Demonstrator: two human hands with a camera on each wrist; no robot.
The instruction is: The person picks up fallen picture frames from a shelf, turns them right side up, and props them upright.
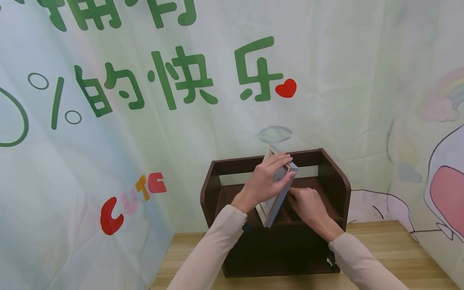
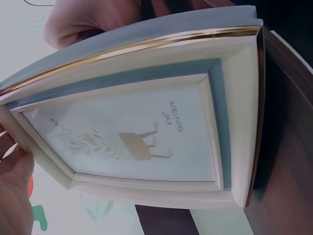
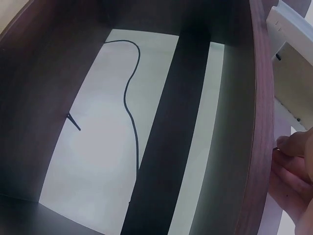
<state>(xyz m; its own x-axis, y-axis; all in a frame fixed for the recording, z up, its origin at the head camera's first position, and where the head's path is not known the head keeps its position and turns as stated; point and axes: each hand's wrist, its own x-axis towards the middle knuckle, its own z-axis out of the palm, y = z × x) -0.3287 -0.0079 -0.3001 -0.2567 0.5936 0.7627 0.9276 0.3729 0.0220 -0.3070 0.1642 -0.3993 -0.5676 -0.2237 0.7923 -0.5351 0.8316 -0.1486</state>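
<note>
A picture frame (image 1: 278, 206), blue-grey outside with a gold line and cream inner border, stands tilted over the upper board of a dark brown shelf unit (image 1: 336, 185). My left hand (image 1: 266, 179) grips it, fingers over the top edge and thumb along the side. Behind it, my right hand (image 1: 309, 204) has curled fingers, tips together at the frame's back edge. The left wrist view shows the front, with a printed insert (image 2: 139, 147) reading 4"x6". In the right wrist view, the beige back panel (image 3: 294, 81) shows beside the right fingers (image 3: 293, 147).
The shelf unit stands on a wood-grain table (image 1: 377, 237) and has raised sides and a back rail (image 1: 239, 166). Its lower compartment (image 3: 98, 127) has an open back. A printed curtain (image 1: 326, 80) with green characters hangs behind and at both sides.
</note>
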